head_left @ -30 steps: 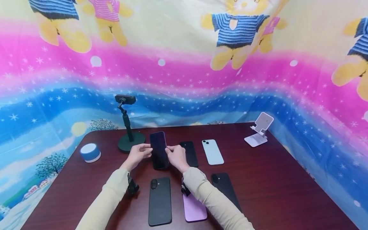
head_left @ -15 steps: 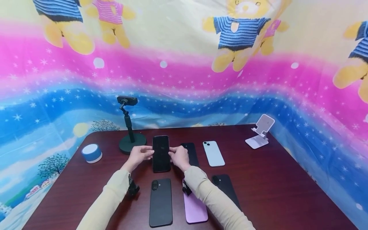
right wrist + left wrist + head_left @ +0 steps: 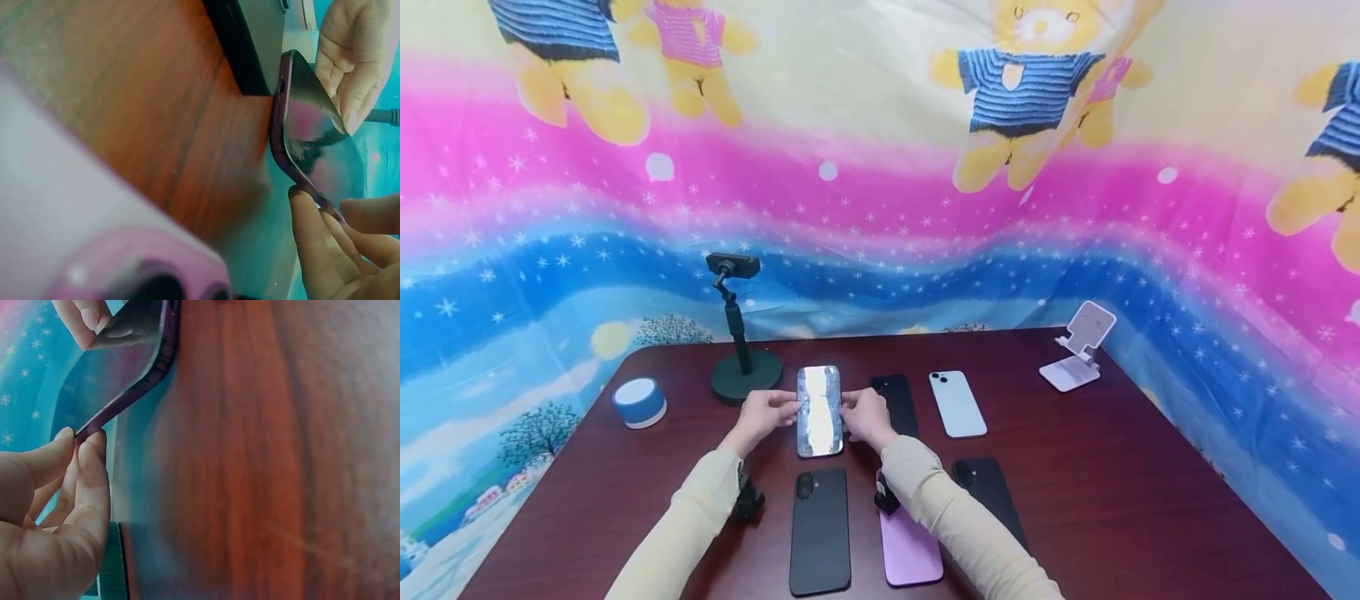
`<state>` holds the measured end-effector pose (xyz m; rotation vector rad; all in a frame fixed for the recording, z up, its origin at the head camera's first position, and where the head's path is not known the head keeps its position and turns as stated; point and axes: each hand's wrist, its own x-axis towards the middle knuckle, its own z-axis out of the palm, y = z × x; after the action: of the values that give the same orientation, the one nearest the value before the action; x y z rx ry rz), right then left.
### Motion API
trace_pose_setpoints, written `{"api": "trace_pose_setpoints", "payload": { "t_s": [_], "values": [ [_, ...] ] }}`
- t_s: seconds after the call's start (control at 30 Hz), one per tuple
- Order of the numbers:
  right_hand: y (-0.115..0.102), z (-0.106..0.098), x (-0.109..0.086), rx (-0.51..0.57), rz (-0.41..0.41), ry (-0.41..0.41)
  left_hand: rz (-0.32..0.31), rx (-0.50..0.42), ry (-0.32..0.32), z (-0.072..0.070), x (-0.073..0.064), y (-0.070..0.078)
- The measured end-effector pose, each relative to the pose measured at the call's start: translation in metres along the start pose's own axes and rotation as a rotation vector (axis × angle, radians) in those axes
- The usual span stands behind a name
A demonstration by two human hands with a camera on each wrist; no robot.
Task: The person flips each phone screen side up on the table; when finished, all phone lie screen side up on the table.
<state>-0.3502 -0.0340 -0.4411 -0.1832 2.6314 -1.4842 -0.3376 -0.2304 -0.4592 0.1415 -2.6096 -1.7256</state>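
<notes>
A smartphone (image 3: pixel 820 411) with a purple edge is held between both hands at the back-middle of the table, its glossy screen up and bright with reflected light. My left hand (image 3: pixel 765 415) pinches its left long edge between thumb and fingers. On the opposite edge my right hand (image 3: pixel 868 415) pinches it the same way. In the left wrist view the phone (image 3: pixel 119 384) tilts above the wood. The right wrist view shows the phone's (image 3: pixel 319 140) bottom end with its port, thumb and fingers gripping either face near the edge. Whether its lower end touches the table cannot be told.
A black phone (image 3: pixel 820 533), a lilac phone (image 3: pixel 912 550) and a dark phone (image 3: pixel 992 496) lie in front. Behind are another black phone (image 3: pixel 901 408) and a white phone (image 3: pixel 958 404). Around them stand a green stand (image 3: pixel 741 367), a blue-white cylinder (image 3: pixel 640 404) and a white phone stand (image 3: pixel 1078 354).
The held phone has straightened from a slight sideways lean and tipped back lower. Its screen went from dark to bright with reflection. Both hands keep hold of its edges.
</notes>
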Motion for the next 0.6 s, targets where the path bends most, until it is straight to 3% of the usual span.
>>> {"api": "trace_pose_setpoints", "payload": {
  "t_s": [0.23,0.37,0.47,0.6],
  "values": [
    [0.0000,0.0060,-0.0016,-0.007,0.013,-0.017,-0.010,0.022,-0.008,0.0019,-0.0057,-0.0012],
    [-0.0018,0.0063,-0.0018,-0.046,-0.002,-0.043,0.033,-0.023,-0.060,-0.0006,-0.0050,-0.0036],
    [-0.0032,0.0058,-0.0018,-0.070,0.004,-0.055,0.099,-0.055,-0.110,-0.0040,-0.0050,-0.0054],
    [-0.0049,0.0059,-0.0009,-0.037,0.031,-0.077,0.092,-0.042,-0.137,-0.0055,-0.0043,-0.0054]
  ]
}}
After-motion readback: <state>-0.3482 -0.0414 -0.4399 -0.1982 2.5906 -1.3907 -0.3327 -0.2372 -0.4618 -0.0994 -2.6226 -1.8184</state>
